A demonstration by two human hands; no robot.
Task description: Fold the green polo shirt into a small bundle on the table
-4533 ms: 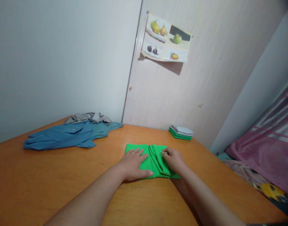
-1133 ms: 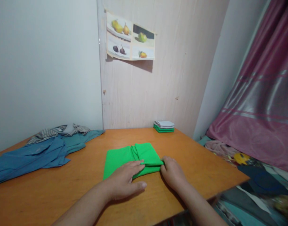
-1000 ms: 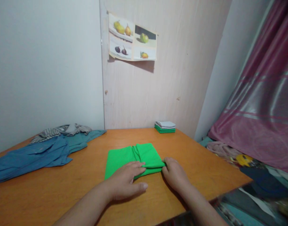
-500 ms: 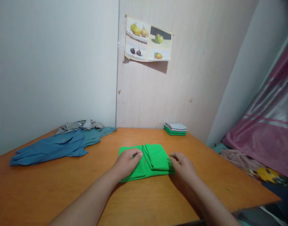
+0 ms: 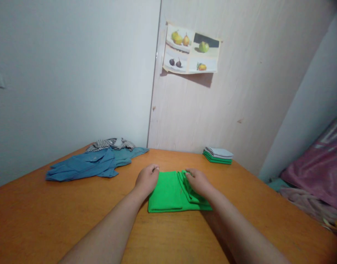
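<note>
A bright green garment (image 5: 168,192), partly folded, lies flat on the orange wooden table (image 5: 61,220) in front of me. My left hand (image 5: 146,179) sits at its far left corner, fingers curled onto the cloth's edge. My right hand (image 5: 198,182) rests on the thicker folded ridge at the garment's right side, fingertips bent over the far edge of that fold. Both forearms reach in from the bottom of the view.
Blue and teal garments (image 5: 83,167) lie spread at the table's back left, with a striped one (image 5: 110,143) behind them. A small folded stack (image 5: 218,155) sits at the back right by the wall. A fruit poster (image 5: 191,49) hangs above. Pink bedding (image 5: 317,172) lies right of the table.
Both hands have slid from the near edge of the green garment to its far edge. My view has swung left, so the pink bedding takes less of the frame.
</note>
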